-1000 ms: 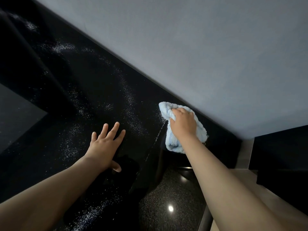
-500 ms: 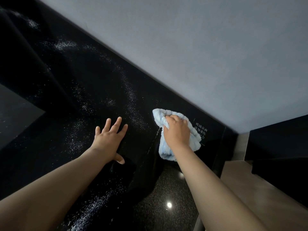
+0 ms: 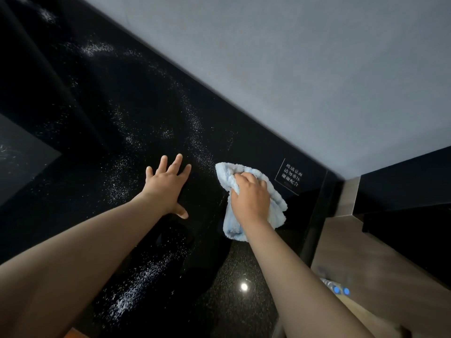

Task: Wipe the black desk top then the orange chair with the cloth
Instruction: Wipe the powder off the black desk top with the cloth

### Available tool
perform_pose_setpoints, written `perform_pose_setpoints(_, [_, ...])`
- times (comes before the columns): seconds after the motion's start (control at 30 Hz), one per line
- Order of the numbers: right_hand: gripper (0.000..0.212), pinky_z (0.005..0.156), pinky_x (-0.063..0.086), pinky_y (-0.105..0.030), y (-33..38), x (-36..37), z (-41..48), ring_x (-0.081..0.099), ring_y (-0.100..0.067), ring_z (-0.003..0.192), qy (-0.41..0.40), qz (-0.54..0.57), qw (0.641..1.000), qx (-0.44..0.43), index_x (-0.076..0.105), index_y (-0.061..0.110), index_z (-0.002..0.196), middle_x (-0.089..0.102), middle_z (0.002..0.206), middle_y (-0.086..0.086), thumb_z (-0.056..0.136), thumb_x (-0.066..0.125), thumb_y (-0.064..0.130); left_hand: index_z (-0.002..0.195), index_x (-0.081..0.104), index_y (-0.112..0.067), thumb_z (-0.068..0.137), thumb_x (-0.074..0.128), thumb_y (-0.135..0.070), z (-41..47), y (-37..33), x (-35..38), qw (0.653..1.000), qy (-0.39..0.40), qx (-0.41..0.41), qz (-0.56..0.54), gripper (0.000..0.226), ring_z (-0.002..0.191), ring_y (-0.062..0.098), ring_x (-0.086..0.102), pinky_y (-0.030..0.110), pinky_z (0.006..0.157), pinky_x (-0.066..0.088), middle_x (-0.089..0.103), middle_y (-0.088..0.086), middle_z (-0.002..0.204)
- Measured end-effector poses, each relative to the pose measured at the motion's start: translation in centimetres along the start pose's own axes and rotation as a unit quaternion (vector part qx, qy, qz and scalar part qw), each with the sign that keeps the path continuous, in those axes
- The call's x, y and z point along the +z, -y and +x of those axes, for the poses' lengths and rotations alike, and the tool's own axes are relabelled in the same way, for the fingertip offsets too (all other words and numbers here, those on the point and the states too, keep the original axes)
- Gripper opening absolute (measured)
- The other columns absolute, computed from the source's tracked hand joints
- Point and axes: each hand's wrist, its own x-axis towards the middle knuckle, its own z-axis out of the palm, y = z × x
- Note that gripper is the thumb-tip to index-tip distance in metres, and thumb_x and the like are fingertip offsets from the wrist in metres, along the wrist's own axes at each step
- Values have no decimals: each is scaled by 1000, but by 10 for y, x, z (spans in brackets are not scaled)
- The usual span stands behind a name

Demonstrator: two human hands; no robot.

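Black and glossy, the desk top (image 3: 136, 98) carries white specks (image 3: 195, 125) across its left and middle, so we judge the first wipe barely begun. Our right hand (image 3: 251, 198) bunches the blue cloth (image 3: 277, 208), fingers curled round it, pressing it down near the far right corner, beside a printed label (image 3: 290, 177). Our left hand (image 3: 166, 186) lies flat, fingers spread wide. We cannot clearly see the orange chair; it comes after.

Grey wall (image 3: 292, 69) — printed sign (image 3: 290, 177) (white lettering)

Crumpled pale-blue cloth (image 3: 275, 203) on the glossy, white-speckled black desk top (image 3: 136, 118).
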Motion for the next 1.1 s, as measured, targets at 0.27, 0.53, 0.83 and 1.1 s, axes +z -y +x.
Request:
perform_pose_setpoints(0.27, [44,96,44,-35,7,8,-23,43,-24,121,1,5,1000,2,52,26,134,52,135,7,91,59,26,153,0,-21,70,73,-59,-21,4,2,998,-26,43,-23,117,147,31,-11,54,118,8,-13,3,160])
perform_pose_setpoints(0.53, [44,97,44,-33,16,10,-48,43,-22,121,14,4,1000,9,51,27,134,50,135,9,91,59,28,153,-2,-22,78,66,-59,-71,27,26,998,-3,48,-40,108,147,30,-13,50,119,4,-15,1,160])
perform_pose_setpoints(0.83, [45,99,42,-31,27,15,-83,43,-21,122,20,-1,1000,9,50,27,136,49,137,9,92,58,27,153,-3,-26,74,73,-55,-93,54,46,999,20,48,-7,113,146,33,-14,52,118,8,-20,-2,158])
perform_pose_setpoints(1.1, [45,97,43,-30,39,22,-115,43,-21,121,26,-4,999,21,51,28,134,49,136,10,91,61,29,154,3,-23,71,75,-55,-90,53,47,999,10,47,23,114,146,35,-9,52,117,14,-15,0,159])
